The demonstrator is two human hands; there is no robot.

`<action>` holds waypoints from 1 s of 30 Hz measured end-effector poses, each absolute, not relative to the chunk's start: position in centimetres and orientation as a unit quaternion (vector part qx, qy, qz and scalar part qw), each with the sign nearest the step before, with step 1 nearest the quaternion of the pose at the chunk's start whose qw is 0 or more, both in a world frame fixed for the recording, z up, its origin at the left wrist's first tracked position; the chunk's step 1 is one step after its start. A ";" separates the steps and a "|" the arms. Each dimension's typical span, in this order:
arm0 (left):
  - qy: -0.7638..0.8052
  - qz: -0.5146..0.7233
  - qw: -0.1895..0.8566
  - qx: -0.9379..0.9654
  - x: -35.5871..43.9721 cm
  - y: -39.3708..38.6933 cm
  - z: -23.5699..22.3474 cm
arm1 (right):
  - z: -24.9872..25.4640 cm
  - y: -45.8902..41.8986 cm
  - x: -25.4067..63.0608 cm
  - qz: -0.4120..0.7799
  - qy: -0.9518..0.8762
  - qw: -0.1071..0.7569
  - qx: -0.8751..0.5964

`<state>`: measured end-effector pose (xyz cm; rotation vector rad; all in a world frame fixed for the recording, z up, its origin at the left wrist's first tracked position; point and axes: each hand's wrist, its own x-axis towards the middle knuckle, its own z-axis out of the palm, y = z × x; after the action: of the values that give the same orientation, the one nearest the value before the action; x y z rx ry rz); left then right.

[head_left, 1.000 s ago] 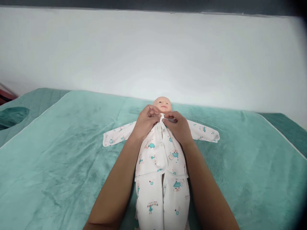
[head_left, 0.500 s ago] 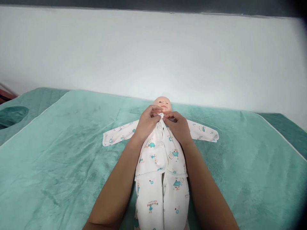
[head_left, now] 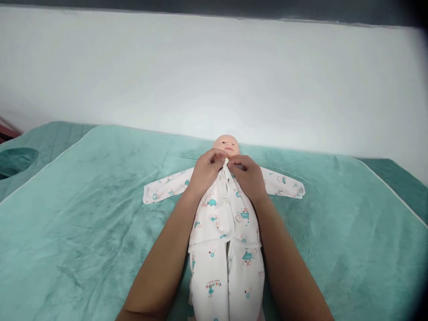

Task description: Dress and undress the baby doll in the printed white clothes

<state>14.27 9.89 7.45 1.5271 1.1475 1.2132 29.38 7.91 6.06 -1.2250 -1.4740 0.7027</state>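
Note:
A baby doll (head_left: pixel 226 141) lies on its back, head away from me, dressed in a white printed baby jacket (head_left: pixel 214 218) and matching white trousers (head_left: pixel 210 276). The jacket's sleeves stretch out to both sides. At the doll's neck my left hand (head_left: pixel 207 168) pinches the left side of the jacket's collar. Close beside it, my right hand (head_left: pixel 248 174) pinches the right side of the same collar. The two collar edges meet between my fingertips. Below them the front edges stand slightly apart, with small dark snaps showing.
A green plush blanket (head_left: pixel 100 223) covers the surface under the doll. Behind it rises a white wall (head_left: pixel 214 76). Darker green quilted cloth (head_left: pixel 63 133) shows at the far left and right corners. A reddish object (head_left: pixel 8 130) sits at the left edge.
My left fingers have curled slightly lower and closer onto the collar. My right hand stays nearly still, and the doll has not moved.

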 end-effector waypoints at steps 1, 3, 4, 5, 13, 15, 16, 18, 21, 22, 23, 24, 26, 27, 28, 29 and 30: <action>0.458 0.486 0.429 0.608 14.3 9.9 7.4 | 6.0 7.9 29.4 0.289 -0.616 0.525 -0.510; 0.454 0.491 0.435 0.603 14.3 9.9 7.4 | 5.9 8.0 29.4 0.284 -0.619 0.525 -0.510; 0.451 0.494 0.437 0.601 14.3 9.9 7.3 | 5.9 8.0 29.4 0.285 -0.622 0.522 -0.510; 0.450 0.496 0.437 0.601 14.3 9.9 7.3 | 5.9 8.0 29.4 0.287 -0.624 0.518 -0.510; 0.462 0.502 0.422 0.597 14.3 9.8 7.3 | 6.2 7.9 29.4 0.293 -0.618 0.507 -0.524; 0.466 0.504 0.404 0.604 14.4 9.9 7.3 | 6.2 7.8 29.4 0.297 -0.605 0.513 -0.531; 0.465 0.506 0.398 0.608 14.4 9.9 7.3 | 6.1 7.8 29.4 0.296 -0.602 0.522 -0.527; 0.455 0.515 0.390 0.613 14.5 9.9 7.4 | 6.0 7.8 29.4 0.283 -0.608 0.548 -0.500; 0.447 0.527 0.378 0.616 14.6 9.7 7.7 | 5.9 7.7 29.4 0.258 -0.627 0.568 -0.467; 0.448 0.526 0.371 0.620 14.6 9.6 7.7 | 5.9 7.7 29.5 0.253 -0.629 0.565 -0.471; 0.448 0.523 0.363 0.627 14.6 9.6 7.8 | 5.9 7.7 29.5 0.248 -0.628 0.559 -0.481; 0.448 0.520 0.356 0.634 14.6 9.6 7.8 | 5.9 7.7 29.5 0.244 -0.628 0.552 -0.492; 0.445 0.516 0.351 0.642 14.6 9.6 7.7 | 5.9 7.7 29.4 0.235 -0.632 0.537 -0.507; 0.444 0.516 0.354 0.642 14.6 9.6 7.6 | 5.9 7.8 29.4 0.232 -0.633 0.533 -0.511; 0.445 0.517 0.358 0.638 14.6 9.7 7.5 | 5.9 7.8 29.4 0.230 -0.634 0.530 -0.514; 0.447 0.519 0.363 0.632 14.6 9.8 7.5 | 5.8 7.9 29.4 0.229 -0.634 0.530 -0.515; 0.448 0.520 0.368 0.627 14.6 9.9 7.4 | 5.8 7.9 29.4 0.228 -0.633 0.530 -0.516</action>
<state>14.57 9.85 7.37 1.6100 1.1514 1.3350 29.41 7.90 5.76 -1.2316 -1.5121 0.5452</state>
